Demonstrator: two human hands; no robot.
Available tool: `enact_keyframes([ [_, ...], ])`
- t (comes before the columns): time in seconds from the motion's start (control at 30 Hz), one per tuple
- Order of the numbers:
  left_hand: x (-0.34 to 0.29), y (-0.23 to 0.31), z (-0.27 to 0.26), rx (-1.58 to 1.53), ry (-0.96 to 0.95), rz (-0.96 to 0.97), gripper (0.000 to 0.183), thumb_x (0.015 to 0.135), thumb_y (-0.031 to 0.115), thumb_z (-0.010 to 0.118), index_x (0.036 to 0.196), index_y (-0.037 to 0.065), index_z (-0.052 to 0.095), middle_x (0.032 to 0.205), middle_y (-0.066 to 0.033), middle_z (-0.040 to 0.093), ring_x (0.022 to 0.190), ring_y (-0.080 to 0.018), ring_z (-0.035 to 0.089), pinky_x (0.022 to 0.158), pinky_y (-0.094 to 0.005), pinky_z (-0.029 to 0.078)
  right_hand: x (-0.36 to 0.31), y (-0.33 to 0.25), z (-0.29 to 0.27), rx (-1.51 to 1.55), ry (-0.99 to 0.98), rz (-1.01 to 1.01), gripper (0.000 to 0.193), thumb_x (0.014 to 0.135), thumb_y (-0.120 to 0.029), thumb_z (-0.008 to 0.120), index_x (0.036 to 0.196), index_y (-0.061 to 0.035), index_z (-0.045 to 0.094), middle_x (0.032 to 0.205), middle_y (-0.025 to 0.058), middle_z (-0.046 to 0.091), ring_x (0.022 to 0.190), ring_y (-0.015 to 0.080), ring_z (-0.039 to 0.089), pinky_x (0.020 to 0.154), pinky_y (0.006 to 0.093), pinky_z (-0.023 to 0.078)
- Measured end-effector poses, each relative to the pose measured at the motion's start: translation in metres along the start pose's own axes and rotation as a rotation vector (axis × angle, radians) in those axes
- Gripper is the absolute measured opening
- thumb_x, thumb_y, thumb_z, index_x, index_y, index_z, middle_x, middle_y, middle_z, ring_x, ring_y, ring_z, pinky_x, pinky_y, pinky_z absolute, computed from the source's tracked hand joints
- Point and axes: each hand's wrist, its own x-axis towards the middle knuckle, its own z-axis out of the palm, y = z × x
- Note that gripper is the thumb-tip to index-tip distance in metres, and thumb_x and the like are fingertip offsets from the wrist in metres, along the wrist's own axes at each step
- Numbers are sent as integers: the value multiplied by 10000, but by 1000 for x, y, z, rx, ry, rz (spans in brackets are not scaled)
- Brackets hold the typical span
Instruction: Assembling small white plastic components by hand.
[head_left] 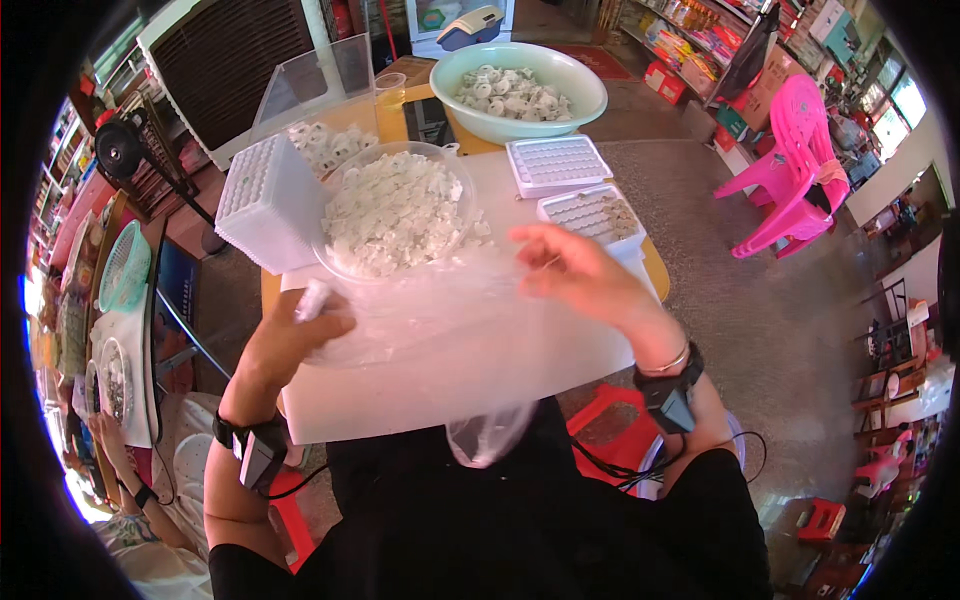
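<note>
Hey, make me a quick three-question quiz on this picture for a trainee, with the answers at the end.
1. Which hand grips the bunched clear plastic?
2. True or false: the pink chairs stand to the right of the table.
3. What stands just left of the round bowl of white pieces? A: a stack of white trays. B: a basin. C: a cup.

Key: 1. The left hand. 2. True. 3. A.
</note>
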Motion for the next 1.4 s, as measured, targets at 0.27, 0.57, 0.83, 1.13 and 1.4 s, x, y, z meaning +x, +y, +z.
enact_keyframes([
  [0.27, 6, -10, 7, -245, 39, -26, 217, 778, 141, 721, 950, 49, 625, 779, 21, 584, 671, -76, 519, 578, -233, 385, 76, 29, -141, -362, 491, 204, 303, 868, -294, 639, 1050, -52, 626, 925, 23, 623, 870, 112, 557, 739, 277, 444],
  [0.57, 7, -11, 12, -173, -55, -81, 312, 791, 236, 751, 978, 13, 640, 782, 9, 603, 678, -82, 532, 602, -239, 413, 116, 52, -137, -9, 165, 358, 315, 806, -242, 701, 964, 20, 628, 884, 82, 650, 779, 155, 619, 638, 310, 485],
  [0.83, 11, -18, 6, -206, -99, -100, 312, 806, 248, 736, 978, 5, 643, 787, -1, 604, 692, -87, 532, 612, -244, 417, 125, 53, -132, 92, 143, 539, 249, 786, -180, 684, 969, -14, 647, 881, 81, 657, 749, 138, 632, 619, 267, 498],
  [1.13, 4, -11, 8, -242, -107, -78, 296, 825, 245, 713, 981, 3, 642, 787, -3, 596, 696, -89, 521, 617, -242, 407, 138, 55, -149, 328, 49, 637, 422, 776, -123, 717, 1152, 30, 600, 1100, 137, 661, 992, 228, 646, 869, 357, 523],
  [1.4, 1, -8, 14, -173, -99, -78, 303, 830, 248, 707, 997, 4, 641, 790, -2, 597, 697, -89, 519, 619, -245, 409, 130, 44, -145, 234, 0, 502, 403, 787, -120, 735, 1117, 70, 603, 1097, 172, 657, 998, 224, 648, 884, 351, 518],
])
